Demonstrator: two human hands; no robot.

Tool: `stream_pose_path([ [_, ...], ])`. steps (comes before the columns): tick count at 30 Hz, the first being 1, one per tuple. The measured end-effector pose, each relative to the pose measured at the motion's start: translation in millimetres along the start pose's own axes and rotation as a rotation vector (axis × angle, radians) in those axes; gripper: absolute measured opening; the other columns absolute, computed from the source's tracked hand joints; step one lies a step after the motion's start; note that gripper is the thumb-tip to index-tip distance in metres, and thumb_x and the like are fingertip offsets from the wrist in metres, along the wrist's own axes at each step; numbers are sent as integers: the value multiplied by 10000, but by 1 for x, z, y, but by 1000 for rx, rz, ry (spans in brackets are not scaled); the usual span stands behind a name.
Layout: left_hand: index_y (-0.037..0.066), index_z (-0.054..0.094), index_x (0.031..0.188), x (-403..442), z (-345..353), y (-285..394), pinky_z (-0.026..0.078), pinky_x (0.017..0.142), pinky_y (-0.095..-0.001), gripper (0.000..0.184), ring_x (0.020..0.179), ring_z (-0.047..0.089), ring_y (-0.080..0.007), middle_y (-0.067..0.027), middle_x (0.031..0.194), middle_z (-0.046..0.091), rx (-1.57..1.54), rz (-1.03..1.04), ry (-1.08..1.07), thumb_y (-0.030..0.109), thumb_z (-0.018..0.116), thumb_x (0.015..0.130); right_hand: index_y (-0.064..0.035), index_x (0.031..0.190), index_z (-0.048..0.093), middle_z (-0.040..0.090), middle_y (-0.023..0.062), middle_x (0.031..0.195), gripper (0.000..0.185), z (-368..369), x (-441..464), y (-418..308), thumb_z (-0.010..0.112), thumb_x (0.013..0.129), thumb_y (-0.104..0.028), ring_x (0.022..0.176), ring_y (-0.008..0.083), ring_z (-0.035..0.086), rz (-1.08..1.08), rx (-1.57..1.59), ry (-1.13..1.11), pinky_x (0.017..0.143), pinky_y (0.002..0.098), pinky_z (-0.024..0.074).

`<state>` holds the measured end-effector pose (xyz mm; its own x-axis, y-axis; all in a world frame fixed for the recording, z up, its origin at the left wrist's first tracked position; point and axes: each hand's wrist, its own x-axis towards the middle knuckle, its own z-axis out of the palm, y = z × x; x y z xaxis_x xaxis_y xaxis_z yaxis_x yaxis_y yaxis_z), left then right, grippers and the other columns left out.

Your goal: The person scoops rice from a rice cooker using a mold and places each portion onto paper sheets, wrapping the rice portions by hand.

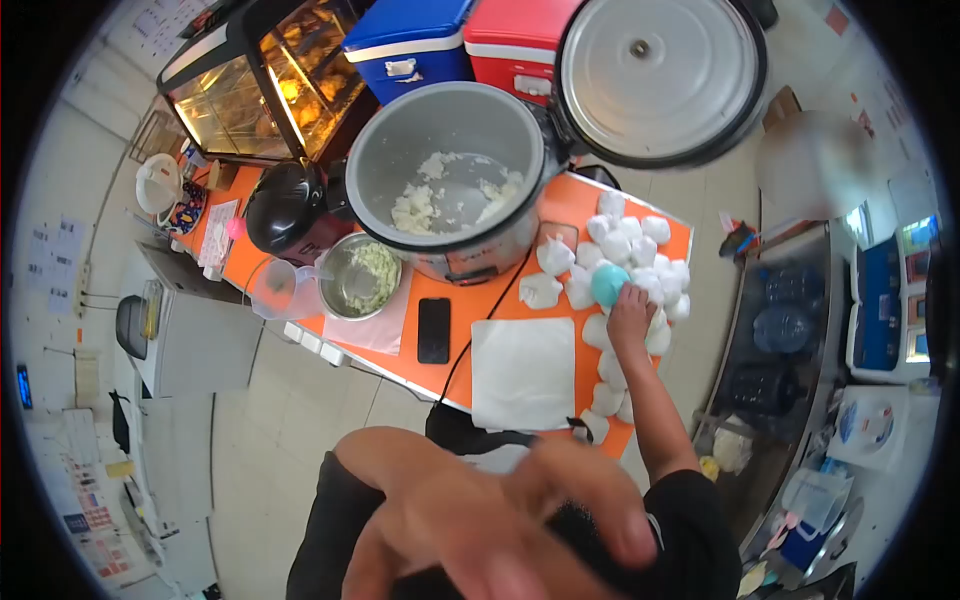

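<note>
My left hand [480, 510] is raised close to the camera, large and partly blurred. Its fingers are apart and nothing shows between them. Over the right side of the orange table, my right hand [630, 315] reaches into a pile of rounded white wrapped bundles [618, 245]. Its bent fingers are at the edge of a teal rounded object [608, 284] lying among the bundles. The fingertips are partly hidden. A flat white sheet of paper [523, 375] lies in front of me, left of the bundles.
A large open rice cooker [450, 240] holds some white rice; its lid [660, 75] stands up. Left of it are a metal bowl [335, 275] of pale green food, a clear jug [275, 290] and a black phone [434, 330]. Blue [410, 40] and red [510, 40] coolers stand behind.
</note>
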<state>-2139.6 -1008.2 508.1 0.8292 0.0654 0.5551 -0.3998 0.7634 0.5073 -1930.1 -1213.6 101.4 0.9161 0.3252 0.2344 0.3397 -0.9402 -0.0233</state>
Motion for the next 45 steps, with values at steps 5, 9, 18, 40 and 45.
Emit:
stream_pose_path([
  [5, 42, 422, 1470, 13, -5, 7, 327, 1047, -564, 567, 1237, 455, -396, -220, 1060, 729, -414, 337, 282, 382, 544, 1033, -16, 1150, 591, 619, 130, 983, 336, 14, 11, 7, 568, 816, -29, 984, 297, 585, -3, -82, -58, 813, 456, 418],
  [9, 275, 411, 1416, 21, -116, 93, 348, 969, -581, 422, 1294, 449, -281, -70, 1296, 558, -25, -354, -65, 458, 486, 1043, 16, 1241, 544, 597, 255, 1098, 428, -57, 16, -20, 561, 813, 33, 1003, 431, 614, 184, 299, -103, 898, 508, 477],
  [18, 25, 424, 1293, -88, -379, 83, 417, 962, -358, 537, 1111, 509, -227, -124, 1145, 526, 822, -33, 655, 375, 642, 949, -2, 1465, 393, 599, 183, 1230, 573, -275, 180, -201, 516, 906, 24, 1068, 294, 633, -191, 664, -508, 915, 392, 505],
  [40, -44, 92, 1582, -94, -418, 79, 380, 1137, -466, 898, 1469, 298, -372, -276, 1627, 133, 942, -726, 191, 32, 657, 888, 108, 1106, 565, 660, 162, 842, 315, -79, 284, -338, 514, 863, -86, 711, 288, 685, -117, 430, -1707, 626, 384, 529],
  [45, -5, 86, 1597, -104, -426, 87, 326, 1177, -463, 878, 1494, 278, -337, -199, 1669, 100, 703, -723, 257, -26, 620, 900, 85, 1161, 493, 659, 224, 886, 331, -52, 247, -314, 544, 881, -84, 780, 371, 707, -505, 234, -781, 677, 440, 542],
])
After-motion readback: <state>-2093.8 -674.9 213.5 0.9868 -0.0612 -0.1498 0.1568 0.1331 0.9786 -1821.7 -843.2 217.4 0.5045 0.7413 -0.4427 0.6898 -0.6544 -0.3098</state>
